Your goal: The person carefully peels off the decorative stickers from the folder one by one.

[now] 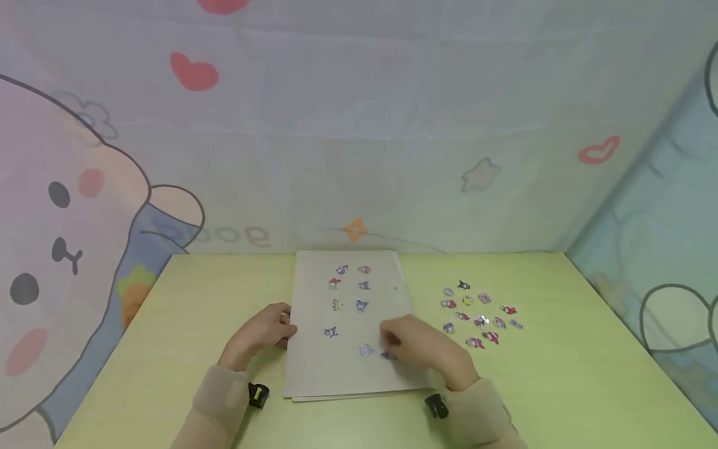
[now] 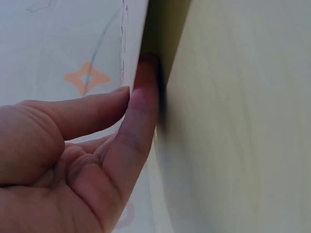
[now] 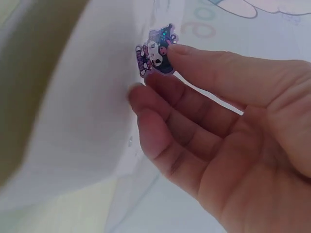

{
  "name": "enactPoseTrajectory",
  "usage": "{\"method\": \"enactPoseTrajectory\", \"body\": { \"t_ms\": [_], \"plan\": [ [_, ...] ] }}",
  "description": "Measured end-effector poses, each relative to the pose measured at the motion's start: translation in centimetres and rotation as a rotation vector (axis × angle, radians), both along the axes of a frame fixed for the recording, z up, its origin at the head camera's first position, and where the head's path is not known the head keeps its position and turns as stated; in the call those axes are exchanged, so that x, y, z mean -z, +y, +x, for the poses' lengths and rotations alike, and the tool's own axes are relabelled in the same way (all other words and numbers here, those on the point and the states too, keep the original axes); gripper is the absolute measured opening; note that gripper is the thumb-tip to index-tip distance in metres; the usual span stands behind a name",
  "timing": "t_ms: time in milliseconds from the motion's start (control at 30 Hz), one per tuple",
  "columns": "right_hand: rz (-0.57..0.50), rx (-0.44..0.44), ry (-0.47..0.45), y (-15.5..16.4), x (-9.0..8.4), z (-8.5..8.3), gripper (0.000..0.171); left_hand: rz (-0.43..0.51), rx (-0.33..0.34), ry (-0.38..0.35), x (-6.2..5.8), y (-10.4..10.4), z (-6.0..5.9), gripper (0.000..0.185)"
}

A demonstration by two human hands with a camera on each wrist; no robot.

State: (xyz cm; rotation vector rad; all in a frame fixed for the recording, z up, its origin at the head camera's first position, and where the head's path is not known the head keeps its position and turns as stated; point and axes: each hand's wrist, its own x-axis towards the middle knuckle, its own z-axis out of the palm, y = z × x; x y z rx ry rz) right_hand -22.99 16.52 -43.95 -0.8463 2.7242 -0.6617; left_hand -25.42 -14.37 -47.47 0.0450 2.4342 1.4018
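Observation:
A large white paper sheet (image 1: 314,368) lies at the middle of the table, another layer showing under its edges. Several cartoon stickers are spread over it, one a dark-blue character sticker (image 1: 361,305). At the sheet's left edge my left hand (image 1: 262,335) pinches the paper, thumb above and a finger (image 2: 138,116) tucked underneath. Over the lower right part of the sheet, my right hand (image 1: 422,345) holds a small purple-and-black cartoon sticker (image 3: 158,51) between thumb and fingers. The sticker's edge is right at the paper surface, its back hidden by the fingers.
To the right of the sheet, several loose stickers lie on the yellow-green table (image 1: 566,374), among them a black one (image 1: 463,285) and a pink-red one (image 1: 490,337). A printed cloth backdrop (image 1: 359,156) stands behind the table.

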Motion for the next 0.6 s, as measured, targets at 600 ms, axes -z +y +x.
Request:
{"method": "enactPoseTrajectory", "body": {
  "t_ms": [600],
  "plan": [
    [-0.187,0.347,0.126,9.8,-3.2,-1.8,0.011,-0.020,0.006,0.004,-0.5,0.0,0.4,0.037]
  ]
}}
